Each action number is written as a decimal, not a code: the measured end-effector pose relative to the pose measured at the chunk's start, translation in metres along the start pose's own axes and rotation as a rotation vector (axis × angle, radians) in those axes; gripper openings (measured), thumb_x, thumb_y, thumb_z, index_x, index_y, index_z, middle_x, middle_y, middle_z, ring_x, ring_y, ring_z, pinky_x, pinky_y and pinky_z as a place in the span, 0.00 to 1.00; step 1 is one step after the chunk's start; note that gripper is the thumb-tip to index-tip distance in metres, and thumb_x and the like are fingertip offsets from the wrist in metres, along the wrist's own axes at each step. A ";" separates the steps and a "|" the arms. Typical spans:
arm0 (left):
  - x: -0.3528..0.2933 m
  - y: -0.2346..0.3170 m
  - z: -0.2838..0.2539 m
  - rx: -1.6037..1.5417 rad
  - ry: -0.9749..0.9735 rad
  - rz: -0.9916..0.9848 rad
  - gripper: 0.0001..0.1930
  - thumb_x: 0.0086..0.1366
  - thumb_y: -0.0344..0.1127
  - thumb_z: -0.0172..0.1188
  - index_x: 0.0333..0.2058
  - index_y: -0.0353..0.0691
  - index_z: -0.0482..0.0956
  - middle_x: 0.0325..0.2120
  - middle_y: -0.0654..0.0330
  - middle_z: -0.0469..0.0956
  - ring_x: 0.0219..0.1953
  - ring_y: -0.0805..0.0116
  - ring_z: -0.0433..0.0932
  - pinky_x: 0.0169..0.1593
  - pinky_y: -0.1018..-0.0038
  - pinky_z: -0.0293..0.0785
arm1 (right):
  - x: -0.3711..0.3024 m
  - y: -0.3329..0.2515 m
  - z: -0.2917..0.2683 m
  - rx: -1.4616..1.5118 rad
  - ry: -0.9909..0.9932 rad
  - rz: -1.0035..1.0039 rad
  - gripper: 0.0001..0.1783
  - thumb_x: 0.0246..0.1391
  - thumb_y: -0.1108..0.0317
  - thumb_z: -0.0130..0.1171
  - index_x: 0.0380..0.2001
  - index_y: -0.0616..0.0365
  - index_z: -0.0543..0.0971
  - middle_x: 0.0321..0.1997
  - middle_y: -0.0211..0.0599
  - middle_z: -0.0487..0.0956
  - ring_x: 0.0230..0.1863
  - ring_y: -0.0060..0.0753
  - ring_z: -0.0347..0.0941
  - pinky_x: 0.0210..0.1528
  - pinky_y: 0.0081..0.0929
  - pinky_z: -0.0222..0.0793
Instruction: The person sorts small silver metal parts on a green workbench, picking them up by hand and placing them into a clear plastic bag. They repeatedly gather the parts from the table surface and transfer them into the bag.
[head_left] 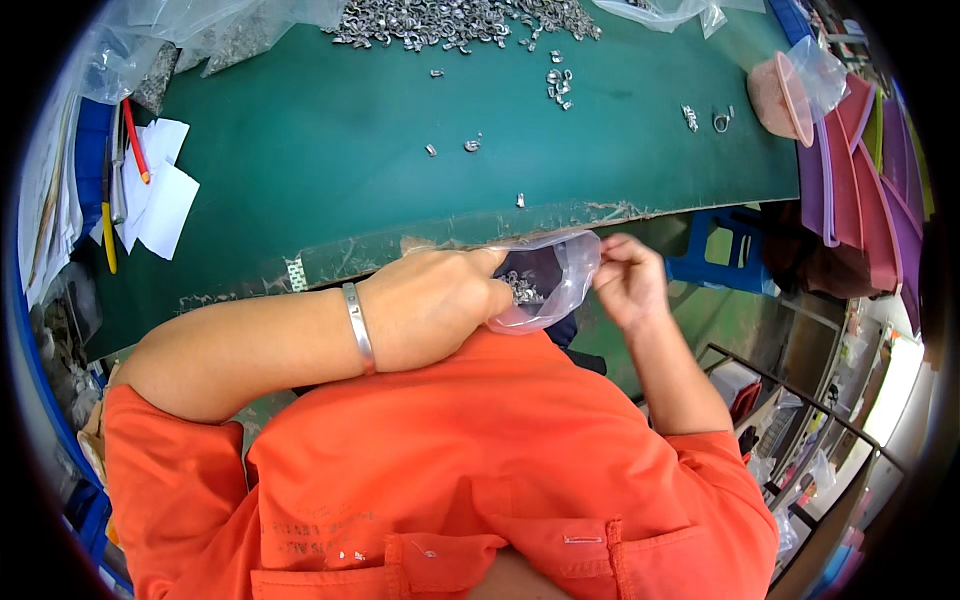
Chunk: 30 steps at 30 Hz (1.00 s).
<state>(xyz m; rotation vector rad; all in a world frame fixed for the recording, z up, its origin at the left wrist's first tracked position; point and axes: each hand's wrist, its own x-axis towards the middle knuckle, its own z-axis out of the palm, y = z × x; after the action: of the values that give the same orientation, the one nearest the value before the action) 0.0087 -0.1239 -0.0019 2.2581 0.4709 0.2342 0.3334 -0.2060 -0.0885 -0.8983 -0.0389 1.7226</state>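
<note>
Just off the table's near edge, a clear plastic bag (572,283) hangs with its mouth facing up. Small silvery metal parts (522,290) show inside it. My left hand (440,305), with a metal bangle on the wrist, grips the bag's left rim between thumb and fingers. At the opposite rim, my right hand (628,280) pinches the plastic with its fingertips. The bag's lower part is hidden below the hands. A single small metal part (520,201) lies on the green table (330,150) close to the edge above the bag.
A large heap of metal parts (440,22) covers the table's far side, with a few loose ones nearer. A pink cup (778,100) stands at the far right beside stacked pink and purple bins (862,190). Papers (160,195) and pens lie left. A blue stool (720,250) is below right.
</note>
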 end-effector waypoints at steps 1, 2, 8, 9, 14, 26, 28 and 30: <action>0.000 0.000 0.002 -0.002 0.011 0.004 0.07 0.53 0.22 0.60 0.32 0.32 0.84 0.59 0.38 0.74 0.39 0.43 0.84 0.39 0.56 0.81 | 0.006 0.010 0.015 -0.020 0.065 0.035 0.15 0.53 0.80 0.49 0.43 0.69 0.78 0.47 0.55 0.81 0.50 0.50 0.78 0.60 0.47 0.73; 0.000 0.000 0.002 -0.005 0.022 0.008 0.08 0.53 0.22 0.59 0.32 0.32 0.84 0.59 0.38 0.74 0.39 0.43 0.84 0.39 0.56 0.81 | 0.016 0.022 0.033 -0.041 0.130 0.071 0.18 0.55 0.78 0.47 0.48 0.69 0.76 0.51 0.56 0.80 0.52 0.51 0.78 0.61 0.48 0.73; 0.001 0.000 -0.003 -0.067 -0.011 0.022 0.06 0.52 0.21 0.60 0.31 0.31 0.82 0.50 0.41 0.78 0.37 0.42 0.82 0.38 0.55 0.80 | 0.063 0.059 0.074 -0.486 -0.502 0.147 0.17 0.64 0.65 0.56 0.52 0.62 0.77 0.56 0.42 0.80 0.54 0.39 0.76 0.62 0.35 0.72; 0.001 0.000 -0.005 -0.060 -0.032 0.024 0.06 0.52 0.21 0.60 0.30 0.32 0.81 0.48 0.42 0.78 0.37 0.42 0.82 0.37 0.55 0.80 | 0.065 0.064 0.077 -0.671 -0.555 0.090 0.16 0.64 0.65 0.56 0.52 0.61 0.77 0.56 0.39 0.80 0.54 0.36 0.76 0.62 0.34 0.72; 0.000 0.004 -0.015 -0.045 -0.124 0.033 0.04 0.52 0.22 0.61 0.28 0.33 0.80 0.37 0.47 0.78 0.37 0.44 0.81 0.38 0.56 0.79 | 0.057 0.078 0.090 -0.845 -0.473 0.111 0.15 0.65 0.66 0.56 0.51 0.60 0.78 0.55 0.39 0.81 0.55 0.36 0.75 0.63 0.34 0.72; -0.005 0.010 0.002 -0.167 -0.152 0.049 0.05 0.53 0.21 0.61 0.30 0.33 0.77 0.35 0.46 0.78 0.36 0.44 0.81 0.39 0.57 0.78 | 0.038 0.078 0.055 0.263 -0.428 0.520 0.28 0.71 0.56 0.44 0.57 0.72 0.75 0.61 0.62 0.76 0.64 0.61 0.72 0.70 0.55 0.66; -0.006 0.001 0.010 -0.243 -0.138 0.020 0.05 0.55 0.21 0.61 0.32 0.33 0.77 0.34 0.46 0.79 0.36 0.43 0.80 0.38 0.57 0.78 | 0.032 0.079 0.054 0.257 -0.411 0.511 0.25 0.70 0.58 0.46 0.56 0.71 0.76 0.59 0.60 0.78 0.64 0.59 0.73 0.70 0.54 0.67; -0.005 -0.003 0.011 -0.287 -0.150 -0.009 0.06 0.56 0.21 0.61 0.33 0.33 0.77 0.33 0.46 0.79 0.36 0.42 0.80 0.38 0.57 0.78 | 0.026 0.077 0.059 0.286 -0.467 0.464 0.21 0.68 0.62 0.51 0.54 0.69 0.78 0.58 0.57 0.80 0.64 0.57 0.73 0.69 0.53 0.68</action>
<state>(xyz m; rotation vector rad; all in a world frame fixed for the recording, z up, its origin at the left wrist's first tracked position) 0.0067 -0.1317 -0.0112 1.9758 0.3438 0.1177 0.2353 -0.1883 -0.0959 -0.2891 0.1129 2.2725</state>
